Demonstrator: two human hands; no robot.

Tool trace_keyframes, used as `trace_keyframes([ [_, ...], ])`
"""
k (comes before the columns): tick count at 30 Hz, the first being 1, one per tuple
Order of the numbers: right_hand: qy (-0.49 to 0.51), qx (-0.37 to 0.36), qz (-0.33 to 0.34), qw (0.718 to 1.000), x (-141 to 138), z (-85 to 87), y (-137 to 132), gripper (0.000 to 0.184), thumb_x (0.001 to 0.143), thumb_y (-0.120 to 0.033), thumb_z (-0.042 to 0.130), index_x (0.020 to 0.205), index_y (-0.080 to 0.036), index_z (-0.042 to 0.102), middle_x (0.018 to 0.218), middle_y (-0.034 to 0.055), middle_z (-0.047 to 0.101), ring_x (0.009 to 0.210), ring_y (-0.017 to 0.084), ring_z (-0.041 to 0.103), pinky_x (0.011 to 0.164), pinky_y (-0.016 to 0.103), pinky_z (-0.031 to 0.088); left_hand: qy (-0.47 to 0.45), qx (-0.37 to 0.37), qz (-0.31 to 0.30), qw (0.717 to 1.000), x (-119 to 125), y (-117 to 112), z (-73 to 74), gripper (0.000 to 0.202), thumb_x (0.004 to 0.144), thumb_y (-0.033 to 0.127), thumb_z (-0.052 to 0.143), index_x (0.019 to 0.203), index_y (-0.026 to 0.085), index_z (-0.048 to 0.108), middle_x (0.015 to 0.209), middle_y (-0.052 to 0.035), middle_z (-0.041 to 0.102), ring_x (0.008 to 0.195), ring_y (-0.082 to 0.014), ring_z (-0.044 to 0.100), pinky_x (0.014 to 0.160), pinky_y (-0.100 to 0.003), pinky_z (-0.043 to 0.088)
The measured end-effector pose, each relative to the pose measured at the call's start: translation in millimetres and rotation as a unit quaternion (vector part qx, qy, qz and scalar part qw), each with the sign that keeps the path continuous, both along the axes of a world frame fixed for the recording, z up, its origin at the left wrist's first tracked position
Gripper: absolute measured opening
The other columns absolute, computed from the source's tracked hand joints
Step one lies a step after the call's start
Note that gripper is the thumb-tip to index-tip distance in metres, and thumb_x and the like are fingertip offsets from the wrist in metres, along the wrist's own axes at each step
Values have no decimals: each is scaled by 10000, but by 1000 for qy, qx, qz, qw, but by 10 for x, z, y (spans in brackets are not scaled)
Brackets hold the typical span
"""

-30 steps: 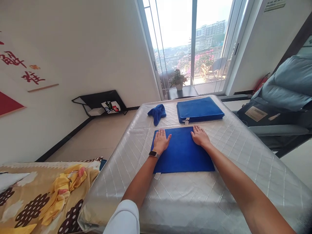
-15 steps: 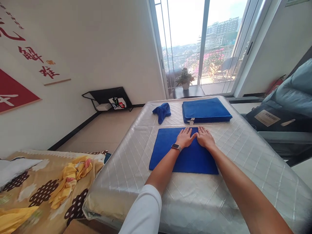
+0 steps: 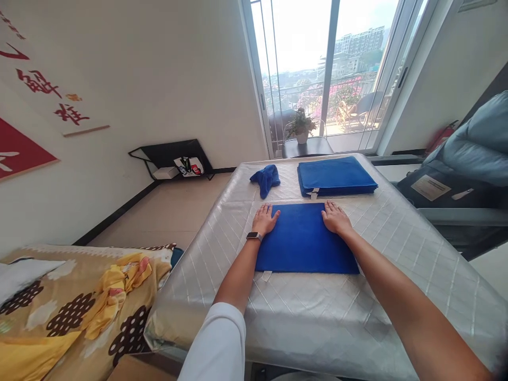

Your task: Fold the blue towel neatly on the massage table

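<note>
A folded blue towel [image 3: 304, 243] lies flat on the silver quilted table cover, with a small white tag sticking out at its near left edge. My left hand [image 3: 265, 219] rests palm down on its far left corner, fingers stretched out and thumb apart. On the far right corner lies my right hand [image 3: 335, 217], also flat with the fingers extended. Just beyond is a stack of folded blue towels [image 3: 337, 175] with a white tag at its front. A crumpled blue cloth [image 3: 265, 180] sits to the left of that stack.
The silver table cover [image 3: 214, 248] spreads around the towels. At the lower left is a bed with a patterned sheet [image 3: 67, 312] and yellow clothing [image 3: 119, 291]. A chair with a grey-blue jacket [image 3: 472, 137] stands at right. A potted plant [image 3: 301, 127] is by the glass door.
My left hand has slid left from the middle of the towel to its far left corner. My right hand stays near the far right corner. A tag now shows at the near edge.
</note>
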State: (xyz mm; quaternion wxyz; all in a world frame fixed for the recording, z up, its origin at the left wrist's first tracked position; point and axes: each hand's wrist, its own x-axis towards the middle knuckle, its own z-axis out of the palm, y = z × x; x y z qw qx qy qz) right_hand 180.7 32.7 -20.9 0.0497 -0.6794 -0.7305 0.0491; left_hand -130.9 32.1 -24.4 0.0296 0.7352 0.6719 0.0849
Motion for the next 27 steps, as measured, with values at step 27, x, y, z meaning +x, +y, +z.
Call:
trace_keyframes([
  [27, -3, 23, 27, 999, -2, -28, -457, 663, 1011, -348, 274, 1603, -54, 236, 1671, 113, 214, 1545, 225, 155, 1250, 388, 142, -5, 78, -197, 977, 1795, -279, 265, 684, 1058, 536, 156, 1520, 110, 426, 1589, -154, 403, 1497, -245, 322, 1224, -412, 260],
])
